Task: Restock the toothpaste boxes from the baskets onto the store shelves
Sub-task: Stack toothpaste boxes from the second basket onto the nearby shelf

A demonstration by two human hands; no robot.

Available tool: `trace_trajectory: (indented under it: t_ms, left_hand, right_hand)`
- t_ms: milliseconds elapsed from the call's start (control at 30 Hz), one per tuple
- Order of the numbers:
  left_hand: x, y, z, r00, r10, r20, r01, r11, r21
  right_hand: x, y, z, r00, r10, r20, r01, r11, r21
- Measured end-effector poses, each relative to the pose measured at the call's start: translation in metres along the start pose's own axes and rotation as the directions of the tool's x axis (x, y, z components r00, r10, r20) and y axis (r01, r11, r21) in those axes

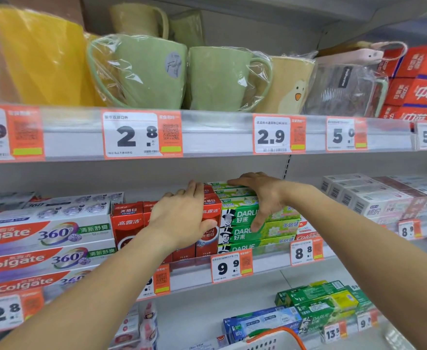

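My left hand (182, 215) lies over the upright red toothpaste boxes (128, 223) on the middle shelf. Its fingers reach over their tops and its thumb rests on a red box front. Right beside them, my right hand (265, 195) rests on the stack of green Darlie toothpaste boxes (240, 233), with its fingers flat along the top box and its thumb spread down the front. Both hands press against the boxes rather than wrap round them. A white basket with an orange handle (275, 337) shows at the bottom edge.
Long Colgate 360 boxes (43, 236) fill the shelf to the left, and white boxes (374, 198) fill it to the right. Wrapped green cups (152, 72) stand on the shelf above. Green and blue toothpaste boxes (321, 306) lie on the shelf below. Price tags (231, 266) line the shelf rails.
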State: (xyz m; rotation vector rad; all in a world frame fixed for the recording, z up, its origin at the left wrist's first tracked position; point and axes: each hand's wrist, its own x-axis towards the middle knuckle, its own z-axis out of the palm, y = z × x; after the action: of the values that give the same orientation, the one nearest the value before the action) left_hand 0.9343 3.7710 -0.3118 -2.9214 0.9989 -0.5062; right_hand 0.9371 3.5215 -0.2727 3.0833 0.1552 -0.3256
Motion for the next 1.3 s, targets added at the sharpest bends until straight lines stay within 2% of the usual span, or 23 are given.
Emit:
trace_trajectory:
  t_ms: [167,400,633,800,900,1000,1133,1233,1300]
  left_hand:
    - [0.0,0.001,0.001,1.0,0.003,-0.001,-0.003,1.0,0.013]
    - [0.0,0.003,-0.001,0.999,-0.014,0.03,0.014,1.0,0.022]
    - [0.0,0.006,-0.003,0.996,-0.031,0.082,0.028,0.999,0.04]
    - [0.003,0.009,-0.01,0.986,-0.044,0.161,0.032,0.997,0.074]
    - [0.002,0.01,-0.012,0.986,-0.035,0.165,0.011,0.99,0.141]
    - [0.0,0.012,-0.011,0.992,-0.043,0.119,0.026,0.99,0.14]
    - [-0.007,0.01,-0.023,0.997,-0.031,0.069,0.022,0.991,0.135]
    - [-0.025,0.0,-0.036,0.999,-0.01,-0.042,0.014,0.996,0.084]
    - [-0.042,-0.015,-0.045,0.999,-0.019,-0.049,0.023,0.995,0.1]
  right_hand:
    - [-0.004,-0.003,0.003,1.0,-0.011,-0.014,0.011,0.999,-0.034]
    - [-0.022,0.002,0.029,0.983,-0.113,-0.143,0.106,0.993,-0.06]
    - [-0.03,-0.018,0.041,0.989,-0.031,-0.148,0.018,0.996,-0.091]
    - [-0.036,-0.029,0.039,0.979,-0.002,-0.202,-0.006,0.999,-0.038]
    - [-0.057,-0.039,0.042,0.921,0.029,-0.388,-0.01,0.999,0.05]
    - [-0.092,-0.045,0.066,0.797,0.127,-0.59,-0.004,0.979,0.206]
    - [-0.113,-0.052,0.103,0.737,0.137,-0.662,0.071,0.958,0.278]
    - [-0.109,-0.07,0.098,0.735,0.088,-0.673,0.173,0.935,0.31]
    - [-0.1,-0.086,0.084,0.729,0.032,-0.683,0.231,0.928,0.291]
